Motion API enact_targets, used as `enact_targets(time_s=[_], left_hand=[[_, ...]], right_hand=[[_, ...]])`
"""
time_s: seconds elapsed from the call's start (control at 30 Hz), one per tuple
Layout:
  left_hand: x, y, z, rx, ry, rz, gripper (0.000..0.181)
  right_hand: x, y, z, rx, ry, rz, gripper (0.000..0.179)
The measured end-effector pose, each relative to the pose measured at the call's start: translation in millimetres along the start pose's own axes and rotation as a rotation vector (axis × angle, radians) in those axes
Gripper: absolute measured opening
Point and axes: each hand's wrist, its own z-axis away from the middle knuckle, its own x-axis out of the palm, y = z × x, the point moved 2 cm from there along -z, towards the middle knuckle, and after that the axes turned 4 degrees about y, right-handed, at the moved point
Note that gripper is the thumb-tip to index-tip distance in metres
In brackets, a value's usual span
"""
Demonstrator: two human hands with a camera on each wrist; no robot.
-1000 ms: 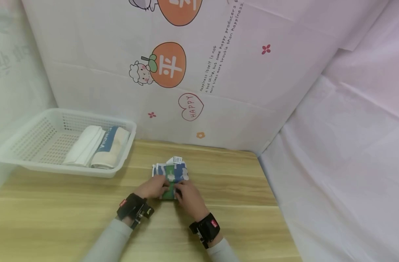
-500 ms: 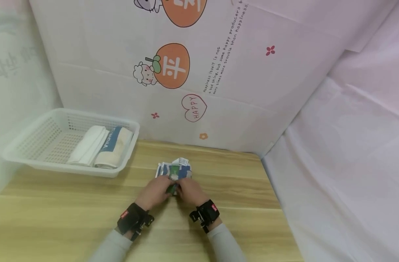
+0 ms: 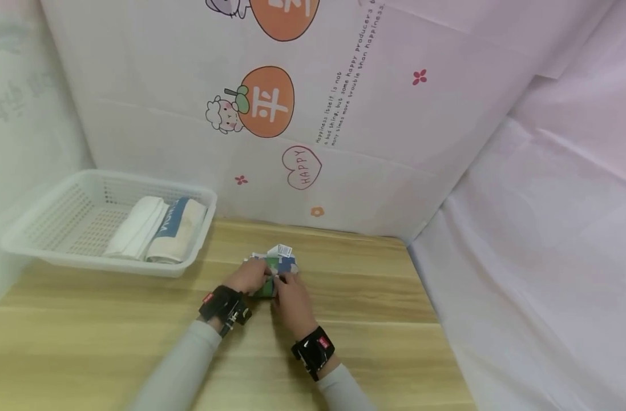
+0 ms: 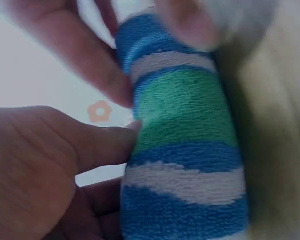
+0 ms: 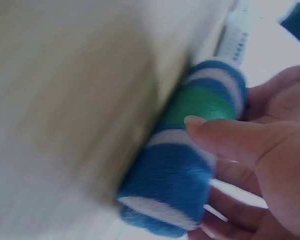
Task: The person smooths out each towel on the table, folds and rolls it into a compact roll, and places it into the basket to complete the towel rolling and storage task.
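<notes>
A small blue, green and white patterned towel point(image 3: 287, 264) lies on the table, its far part flat with a white label point(image 3: 282, 250) sticking up at the back. Its near part forms a thick roll point(image 4: 185, 120), seen close in both wrist views. My left hand point(image 3: 248, 277) holds the roll's left part, thumb against the terry surface. On the other side my right hand point(image 3: 294, 302) grips it, thumb point(image 5: 215, 132) on top and fingers behind. The hands hide much of the towel in the head view.
At the back left stands a white plastic basket point(image 3: 22, 242) holding a folded white towel point(image 3: 138, 228) and a rolled beige towel with a blue band point(image 3: 176, 231). Printed white cloth point(image 3: 364, 194) hangs behind the wooden table point(image 3: 364, 279), with more cloth at the sides.
Both hands have shifted slightly away from the body along the towel. The towel's near edge has moved toward the label, and less of its flat part shows.
</notes>
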Motion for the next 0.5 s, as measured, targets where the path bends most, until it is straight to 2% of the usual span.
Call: enact_targets(time_s=[0.07,0.17,0.33,0.43,0.5], left_hand=[[-0.8,-4.1,-1.6,-0.017,-0.017,0.032,0.016],[0.3,-5.5,2.2,0.010,0.033,0.050,0.016],[4.4,-1.7,19.1,0.151,0.173,0.004,0.006],[4.6,0.9,32.0,0.245,0.220,-0.048,0.025],[3.2,1.3,40.2,0.261,0.223,-0.065,0.030]], right_hand=[[5.3,1.5,-2.6,-0.016,-0.015,-0.005,0.038],[10.4,7.0,-10.7,-0.029,-0.027,-0.020,0.031],[9.6,18.4,-26.0,-0.054,-0.111,-0.044,0.017],[5.4,22.0,-31.1,-0.066,-0.181,-0.099,0.008],[3.1,21.3,-30.7,-0.062,-0.231,-0.138,0.007]])
